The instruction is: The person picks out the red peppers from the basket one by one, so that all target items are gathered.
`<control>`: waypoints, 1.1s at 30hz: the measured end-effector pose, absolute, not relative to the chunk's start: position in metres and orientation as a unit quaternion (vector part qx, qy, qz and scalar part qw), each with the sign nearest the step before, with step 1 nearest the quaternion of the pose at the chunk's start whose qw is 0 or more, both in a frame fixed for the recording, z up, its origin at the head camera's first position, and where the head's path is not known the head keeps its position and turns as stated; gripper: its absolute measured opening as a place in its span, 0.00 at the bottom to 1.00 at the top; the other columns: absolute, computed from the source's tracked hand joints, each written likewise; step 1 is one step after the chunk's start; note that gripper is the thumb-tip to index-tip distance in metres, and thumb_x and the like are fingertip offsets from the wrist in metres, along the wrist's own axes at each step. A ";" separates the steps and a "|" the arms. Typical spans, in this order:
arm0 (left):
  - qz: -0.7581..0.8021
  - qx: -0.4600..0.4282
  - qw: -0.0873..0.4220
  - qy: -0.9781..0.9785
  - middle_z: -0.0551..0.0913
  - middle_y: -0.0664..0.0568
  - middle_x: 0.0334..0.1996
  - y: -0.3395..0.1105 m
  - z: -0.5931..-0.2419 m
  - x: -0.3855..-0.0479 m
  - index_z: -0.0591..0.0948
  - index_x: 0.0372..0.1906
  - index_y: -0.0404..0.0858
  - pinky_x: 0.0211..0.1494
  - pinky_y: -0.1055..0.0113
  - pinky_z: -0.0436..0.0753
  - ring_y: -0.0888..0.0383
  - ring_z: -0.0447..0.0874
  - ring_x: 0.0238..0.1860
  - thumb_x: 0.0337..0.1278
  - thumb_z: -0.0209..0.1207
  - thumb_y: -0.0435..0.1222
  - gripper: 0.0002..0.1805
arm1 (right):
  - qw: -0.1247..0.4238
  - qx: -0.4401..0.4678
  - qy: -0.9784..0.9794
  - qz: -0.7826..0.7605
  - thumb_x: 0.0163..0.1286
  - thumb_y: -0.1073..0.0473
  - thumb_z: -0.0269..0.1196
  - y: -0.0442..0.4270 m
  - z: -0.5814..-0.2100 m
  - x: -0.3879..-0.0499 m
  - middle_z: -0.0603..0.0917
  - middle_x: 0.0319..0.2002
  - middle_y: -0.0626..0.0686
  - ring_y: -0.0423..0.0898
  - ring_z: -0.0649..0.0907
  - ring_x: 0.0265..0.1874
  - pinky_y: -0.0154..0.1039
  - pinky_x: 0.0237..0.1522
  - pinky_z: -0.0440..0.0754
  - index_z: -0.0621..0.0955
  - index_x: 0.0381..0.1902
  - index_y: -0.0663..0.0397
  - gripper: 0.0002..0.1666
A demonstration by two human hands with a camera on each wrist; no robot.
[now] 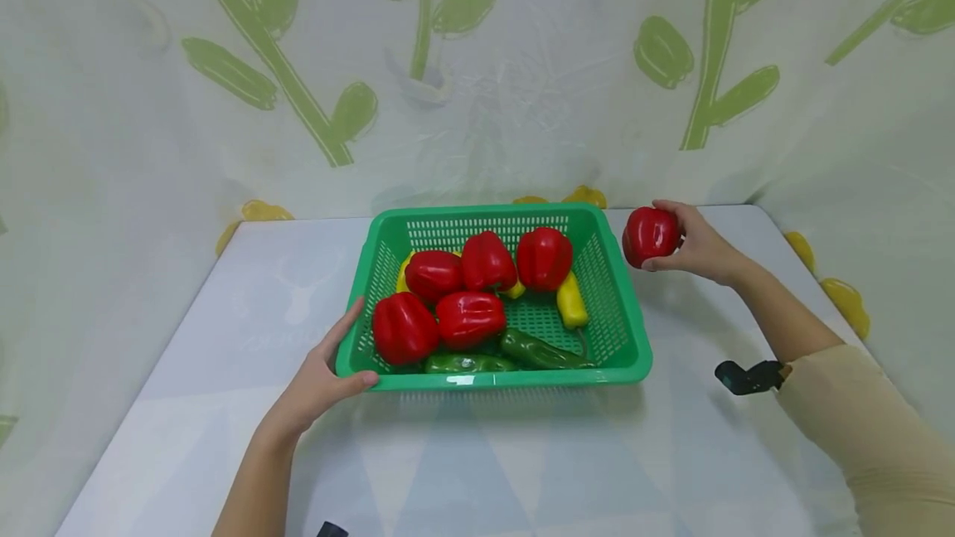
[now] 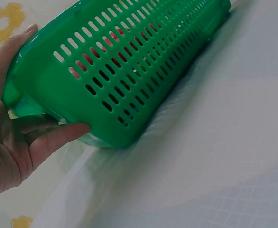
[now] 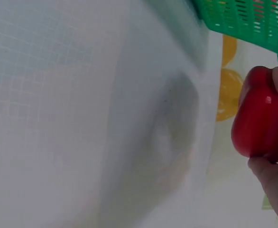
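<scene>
At the right my right hand (image 1: 699, 245) grips a red bell pepper (image 1: 647, 237), held above the table just beyond the basket's right side. The right wrist view shows thumb and fingers on either side of this glossy red pepper (image 3: 262, 114). My left hand (image 1: 317, 388) holds the near left corner of a green plastic basket (image 1: 492, 379). In the left wrist view its fingers bend around the rim of the slotted basket (image 2: 49, 90). Inside lie several red bell peppers (image 1: 470, 319), long green peppers (image 1: 540, 350) and yellow peppers (image 1: 571, 302), some partly covered.
The basket stands on a white table (image 1: 283, 272) with a pale blue pattern. Behind and beside it hangs a light curtain (image 1: 522, 106) with green leaves and yellow flowers. A small black device (image 1: 748, 377) sits at the right wrist, by a beige sleeve (image 1: 858, 421).
</scene>
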State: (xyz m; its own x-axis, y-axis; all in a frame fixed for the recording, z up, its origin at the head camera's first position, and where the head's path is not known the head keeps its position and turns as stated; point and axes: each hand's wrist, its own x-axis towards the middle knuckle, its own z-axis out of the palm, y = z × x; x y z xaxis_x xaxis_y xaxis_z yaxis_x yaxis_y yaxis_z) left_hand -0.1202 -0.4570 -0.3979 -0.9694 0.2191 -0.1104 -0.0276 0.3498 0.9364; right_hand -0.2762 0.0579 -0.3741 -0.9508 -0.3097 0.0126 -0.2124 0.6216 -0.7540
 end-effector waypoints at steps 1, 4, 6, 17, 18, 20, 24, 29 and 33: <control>0.568 0.059 0.109 0.814 0.49 0.47 0.74 -0.457 -0.398 -0.120 0.49 0.74 0.61 0.47 0.70 0.79 0.44 0.52 0.68 0.52 0.63 0.38 0.49 | 0.066 -0.144 0.897 -0.413 0.47 0.66 0.74 0.059 -0.377 -0.278 0.58 0.65 0.65 0.64 0.62 0.61 0.58 0.46 0.80 0.51 0.71 0.59 0.60; 0.570 0.060 0.110 0.812 0.49 0.47 0.74 -0.457 -0.399 -0.119 0.49 0.74 0.61 0.47 0.69 0.80 0.44 0.52 0.68 0.52 0.63 0.37 0.49 | 0.084 -0.148 0.892 -0.419 0.47 0.66 0.74 0.060 -0.384 -0.281 0.58 0.66 0.66 0.66 0.61 0.62 0.59 0.47 0.80 0.51 0.72 0.58 0.60; 0.572 0.060 0.108 0.811 0.49 0.46 0.74 -0.458 -0.399 -0.117 0.49 0.74 0.61 0.46 0.69 0.80 0.44 0.53 0.67 0.52 0.63 0.37 0.49 | 0.093 -0.156 0.889 -0.421 0.47 0.65 0.74 0.059 -0.389 -0.283 0.57 0.67 0.66 0.67 0.60 0.63 0.59 0.48 0.79 0.51 0.72 0.57 0.60; 0.577 0.065 0.108 0.807 0.48 0.46 0.74 -0.458 -0.398 -0.116 0.48 0.74 0.60 0.47 0.69 0.80 0.44 0.51 0.68 0.53 0.62 0.36 0.48 | 0.109 -0.149 0.879 -0.440 0.48 0.66 0.73 0.055 -0.405 -0.290 0.53 0.70 0.65 0.70 0.55 0.67 0.61 0.55 0.72 0.49 0.74 0.53 0.62; 0.576 0.066 0.107 0.808 0.48 0.46 0.74 -0.458 -0.398 -0.117 0.48 0.74 0.60 0.47 0.69 0.80 0.44 0.51 0.68 0.53 0.62 0.36 0.48 | 0.111 -0.147 0.878 -0.441 0.49 0.66 0.73 0.055 -0.406 -0.291 0.53 0.70 0.65 0.70 0.55 0.67 0.61 0.56 0.71 0.49 0.74 0.53 0.62; 0.574 0.067 0.107 0.809 0.48 0.46 0.74 -0.458 -0.398 -0.117 0.48 0.74 0.60 0.47 0.70 0.80 0.44 0.50 0.68 0.53 0.62 0.36 0.48 | 0.114 -0.145 0.877 -0.443 0.50 0.67 0.72 0.054 -0.409 -0.293 0.52 0.70 0.65 0.70 0.54 0.67 0.62 0.56 0.71 0.49 0.74 0.53 0.61; 0.572 0.067 0.107 0.810 0.48 0.46 0.74 -0.458 -0.398 -0.118 0.48 0.75 0.60 0.47 0.70 0.80 0.43 0.50 0.68 0.52 0.62 0.37 0.49 | 0.117 -0.143 0.873 -0.452 0.51 0.70 0.70 0.052 -0.414 -0.295 0.52 0.70 0.65 0.71 0.54 0.67 0.63 0.57 0.69 0.50 0.74 0.55 0.58; 0.566 0.066 0.108 0.815 0.48 0.46 0.74 -0.459 -0.398 -0.119 0.48 0.74 0.60 0.47 0.69 0.80 0.43 0.50 0.69 0.52 0.63 0.38 0.49 | 0.109 -0.144 0.872 -0.454 0.51 0.71 0.69 0.049 -0.420 -0.297 0.51 0.71 0.66 0.71 0.53 0.68 0.62 0.59 0.66 0.49 0.74 0.56 0.58; 0.564 0.068 0.107 0.816 0.47 0.46 0.74 -0.459 -0.398 -0.121 0.48 0.74 0.61 0.48 0.68 0.81 0.43 0.50 0.69 0.52 0.63 0.38 0.49 | 0.115 -0.144 0.872 -0.454 0.51 0.70 0.70 0.050 -0.419 -0.297 0.49 0.72 0.66 0.71 0.51 0.69 0.63 0.59 0.65 0.49 0.74 0.55 0.59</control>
